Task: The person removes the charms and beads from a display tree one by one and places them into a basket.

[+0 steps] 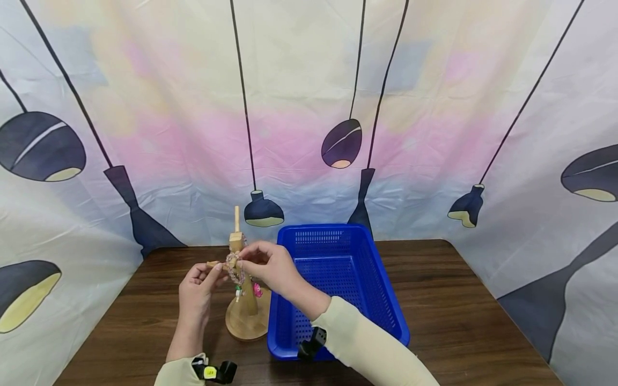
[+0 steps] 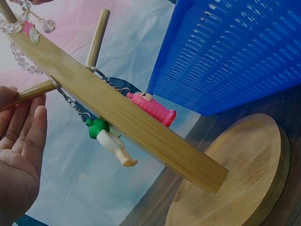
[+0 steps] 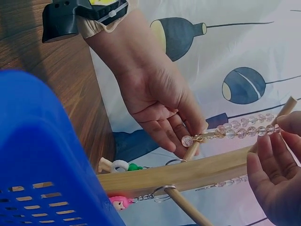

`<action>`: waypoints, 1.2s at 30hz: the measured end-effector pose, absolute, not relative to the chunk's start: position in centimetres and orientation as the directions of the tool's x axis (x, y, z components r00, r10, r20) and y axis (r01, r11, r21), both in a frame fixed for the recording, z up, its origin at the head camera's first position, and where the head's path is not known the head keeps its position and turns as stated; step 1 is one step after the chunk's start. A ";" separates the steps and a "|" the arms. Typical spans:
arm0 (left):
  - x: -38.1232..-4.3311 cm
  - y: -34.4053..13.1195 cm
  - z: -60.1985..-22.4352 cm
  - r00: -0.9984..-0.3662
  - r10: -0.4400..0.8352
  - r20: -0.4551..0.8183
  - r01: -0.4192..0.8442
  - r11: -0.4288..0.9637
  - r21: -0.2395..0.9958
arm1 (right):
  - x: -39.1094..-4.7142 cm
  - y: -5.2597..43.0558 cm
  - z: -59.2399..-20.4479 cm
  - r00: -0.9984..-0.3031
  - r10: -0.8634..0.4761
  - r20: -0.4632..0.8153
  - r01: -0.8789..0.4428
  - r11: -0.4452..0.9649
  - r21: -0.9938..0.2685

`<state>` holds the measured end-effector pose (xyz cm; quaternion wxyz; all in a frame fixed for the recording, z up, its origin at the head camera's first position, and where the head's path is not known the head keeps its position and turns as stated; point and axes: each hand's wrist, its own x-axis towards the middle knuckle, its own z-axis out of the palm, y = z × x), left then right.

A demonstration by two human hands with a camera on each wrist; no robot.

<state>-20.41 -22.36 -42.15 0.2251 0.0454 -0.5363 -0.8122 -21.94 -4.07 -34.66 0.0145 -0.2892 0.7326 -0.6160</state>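
Observation:
A wooden stand (image 2: 127,117) with side pegs rises from a round base. At the end of one wooden peg (image 2: 37,92), my left hand (image 1: 197,295) pinches with thumb and fingers. My right hand (image 1: 275,268) holds a pink, clear-beaded bracelet (image 3: 244,133) between thumb and fingertips, its far end beside the left thumb and peg. A second beaded bracelet (image 3: 233,181) shows behind the post in the right wrist view. From lower pegs hang a green-and-white figure keychain (image 2: 110,141) and a pink figure keychain (image 2: 153,108), both by metal rings.
A blue plastic basket (image 1: 391,300) with slotted walls stands just right of the stand, under my right forearm. Both sit on a dark wooden table (image 1: 449,321). A fabric backdrop (image 1: 299,96) printed with lamps hangs behind the table.

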 end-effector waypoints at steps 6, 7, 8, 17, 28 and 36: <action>-20.5 -22.3 -42.2 -0.892 -0.415 0.180 0.333 -0.332 0.883 | -21.8 -3.9 -34.5 -0.829 -0.454 0.327 -0.398 0.067 -0.915; -20.5 -22.3 -42.2 -0.891 -0.416 0.182 0.335 -0.333 0.882 | -21.7 -3.9 -34.5 -0.828 -0.457 0.326 -0.398 0.069 -0.915; -20.5 -22.3 -42.2 -0.890 -0.416 0.184 0.337 -0.331 0.882 | -21.7 -3.9 -34.5 -0.827 -0.457 0.327 -0.399 0.068 -0.915; -20.5 -22.3 -42.2 -0.893 -0.410 0.184 0.340 -0.348 0.873 | -21.3 -3.7 -34.2 -0.824 -0.469 0.320 -0.386 0.051 -0.921; -20.5 -22.2 -41.9 -0.891 -0.421 0.167 0.335 -0.363 0.870 | -20.9 -3.6 -33.8 -0.815 -0.485 0.316 -0.385 0.046 -0.922; -20.4 -22.3 -41.9 -0.900 -0.408 0.153 0.305 -0.339 0.890 | -20.4 -3.3 -33.3 -0.793 -0.524 0.309 -0.385 0.039 -0.922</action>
